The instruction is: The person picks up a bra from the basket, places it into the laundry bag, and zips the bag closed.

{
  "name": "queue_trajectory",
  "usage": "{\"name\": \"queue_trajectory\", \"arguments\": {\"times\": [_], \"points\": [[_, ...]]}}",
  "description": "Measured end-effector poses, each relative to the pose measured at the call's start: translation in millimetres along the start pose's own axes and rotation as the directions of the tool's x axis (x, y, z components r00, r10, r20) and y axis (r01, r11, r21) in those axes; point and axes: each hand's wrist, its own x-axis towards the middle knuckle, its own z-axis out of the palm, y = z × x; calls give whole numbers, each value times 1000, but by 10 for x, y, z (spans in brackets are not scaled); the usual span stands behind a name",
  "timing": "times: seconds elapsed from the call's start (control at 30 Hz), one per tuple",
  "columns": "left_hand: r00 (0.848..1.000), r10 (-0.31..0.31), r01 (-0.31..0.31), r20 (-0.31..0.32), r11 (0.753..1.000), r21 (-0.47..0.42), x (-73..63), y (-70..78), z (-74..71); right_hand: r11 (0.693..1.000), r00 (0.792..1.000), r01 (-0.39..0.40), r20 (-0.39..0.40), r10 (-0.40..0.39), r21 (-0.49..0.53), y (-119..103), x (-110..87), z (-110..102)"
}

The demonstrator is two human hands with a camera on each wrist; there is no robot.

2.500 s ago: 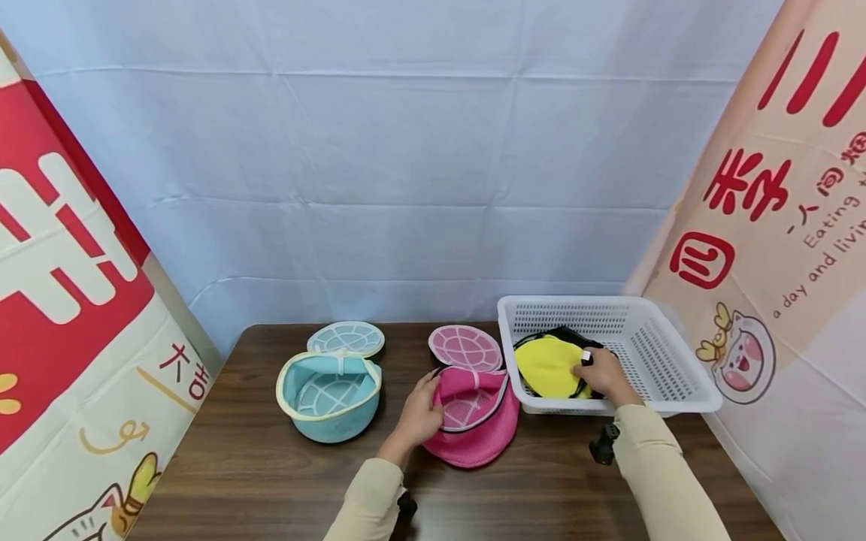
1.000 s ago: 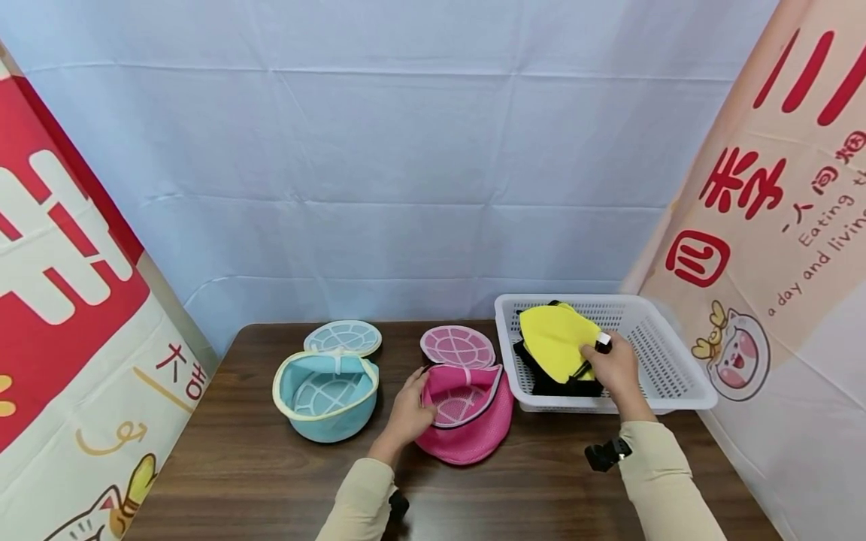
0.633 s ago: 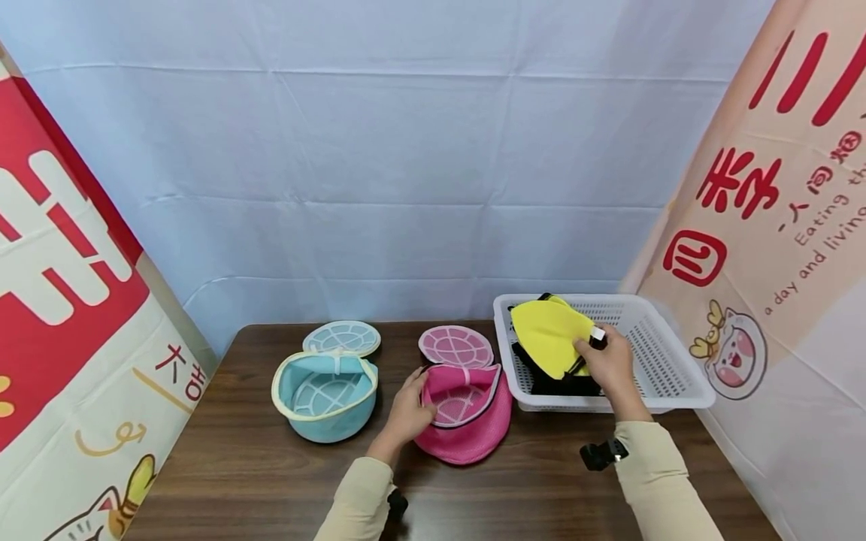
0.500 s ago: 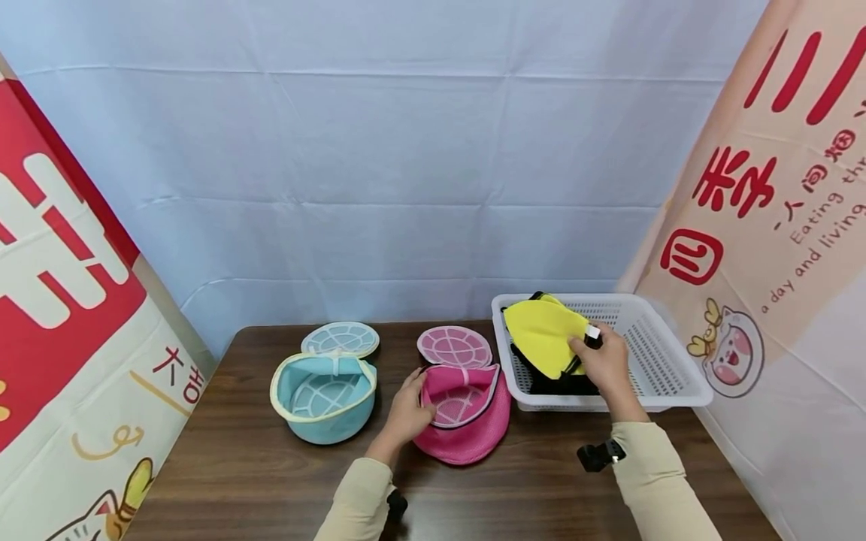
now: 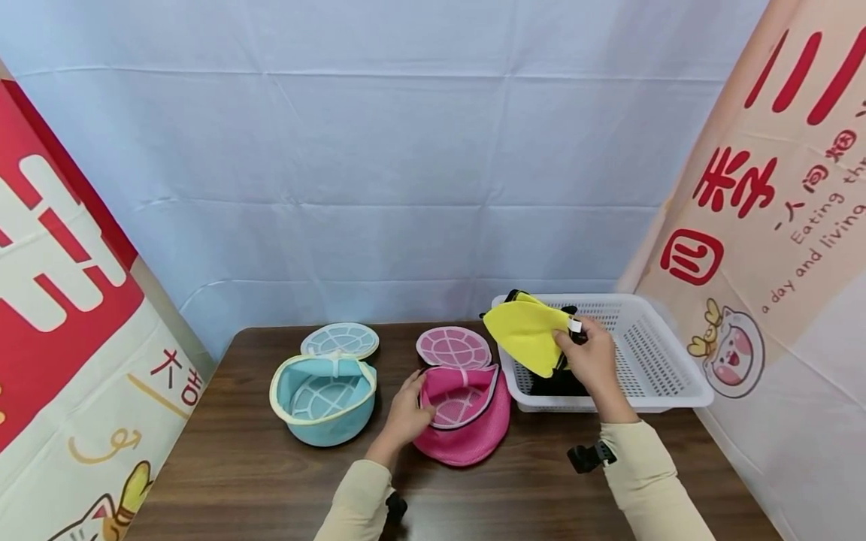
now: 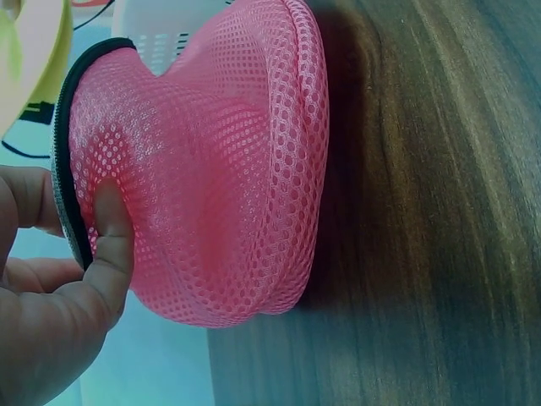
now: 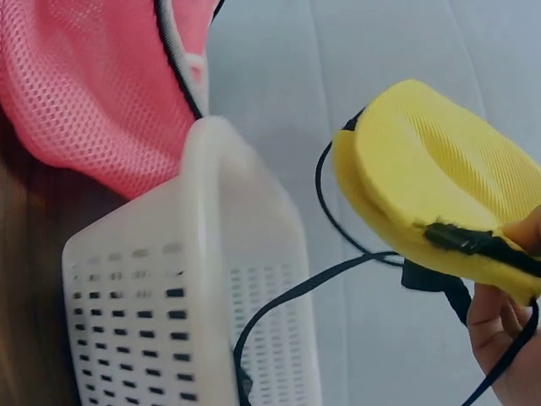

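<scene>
I see the right hand (image 7: 522, 376) and yellow fabric (image 7: 423, 161) cut off by the right wrist view's edge. In the head view, that fabric partly hides black material (image 5: 555, 385).

1. Yellow cloth (image 5: 522, 336): plain bright yellow, finely ribbed, with black bindings, black cords (image 7: 313, 282) and a white tag (image 5: 575, 326)
2. Pink mesh bag (image 5: 473, 442): hot pink in a honeycomb pattern, mouth edged in black and pale grey
3. Pink lid (image 5: 453, 347), just far of it: pink oval crossed by white web-like lines
4. Blue bag (image 5: 328, 432), at left: light blue with a cream-yellow rim
5. Blue lid (image 5: 340, 340), far of that: pale blue, same white web
6. Basket (image 5: 663, 402), at right: white, patterned with rows of slots
7. Bundle (image 5: 558, 385) inside it: black
8. Tabletop (image 5: 473, 507): dark brown wood grain
9. Sleeves (image 5: 652, 477): plain beige
10. Backdrop (image 5: 379, 150), far: plain pale blue
11. Left banner (image 5: 108, 315): red and white, yellow-orange curl
12. Right banner (image 5: 758, 248): peach with red characters
</scene>
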Motion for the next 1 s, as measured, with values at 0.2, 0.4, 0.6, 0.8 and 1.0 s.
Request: {"name": "queue_trajectory", "arguments": {"times": [0.2,0.4,0.6,0.8,1.0], "points": [[1000,5,-5,-1,1000,10,-4,-8,-10,999,998,0,-56,2,48,-129,28,22],[1000,7,-7,-5,1000,15,2,-13,-22,997,998,-38,-47,41,63,-261,47,51],[1000,4,-3,-9,1000,24,-2,-11,-29,996,998,-55,-31,57,67,-338,65,75],[1000,-5,5,-8,1000,25,-3,-1,-38,989,996,-80,36,76,121,-445,63,99],[1000,2,-2,-10,1000,27,7,-4,-38,986,994,-78,83,66,150,-534,53,155]]}}
